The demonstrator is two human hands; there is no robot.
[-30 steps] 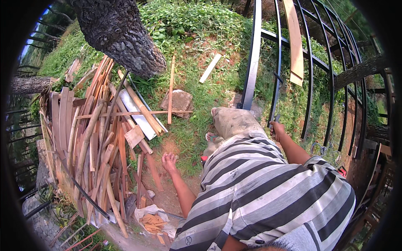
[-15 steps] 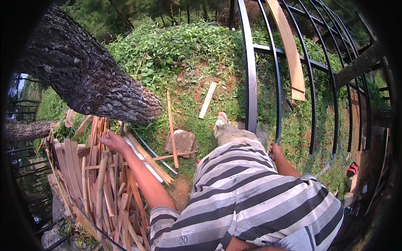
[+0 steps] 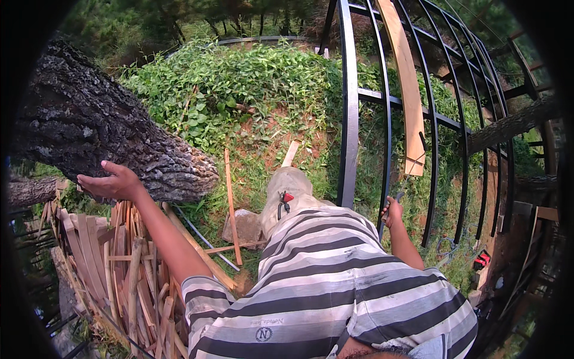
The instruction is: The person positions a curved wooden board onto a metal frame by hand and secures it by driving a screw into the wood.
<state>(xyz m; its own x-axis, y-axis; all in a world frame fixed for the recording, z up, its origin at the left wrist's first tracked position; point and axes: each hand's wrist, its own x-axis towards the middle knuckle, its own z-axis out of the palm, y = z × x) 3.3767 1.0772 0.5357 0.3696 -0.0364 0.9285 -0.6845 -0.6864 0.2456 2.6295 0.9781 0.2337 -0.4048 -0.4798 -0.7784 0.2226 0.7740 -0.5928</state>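
Note:
My left hand (image 3: 113, 182) is open, fingers stretched out, in front of the rough dark tree trunk (image 3: 113, 128). Below it lies a heap of wooden strips and offcuts (image 3: 134, 275). My right hand (image 3: 393, 212) is closed on a tool with a grey metal end (image 3: 400, 195); its exact kind is too small to tell. That hand is beside a bar of the black metal frame (image 3: 348, 119). On the frame lies a long pale wooden plank (image 3: 406, 102), with a dark thin piece (image 3: 422, 146) near its close end. A red and black tool (image 3: 285, 201) shows against my trouser leg.
A stone block (image 3: 244, 227) and a thin upright-lying wood strip (image 3: 232, 206) sit on the grass left of my leg. Another short board (image 3: 290, 154) lies ahead. Thick green plants (image 3: 239, 84) cover the slope. At right lies a red and black object (image 3: 481, 261).
My left hand has risen away from the wood heap toward the trunk and opened. My right hand stays by the frame bar. The red and black tool at my leg has come into view.

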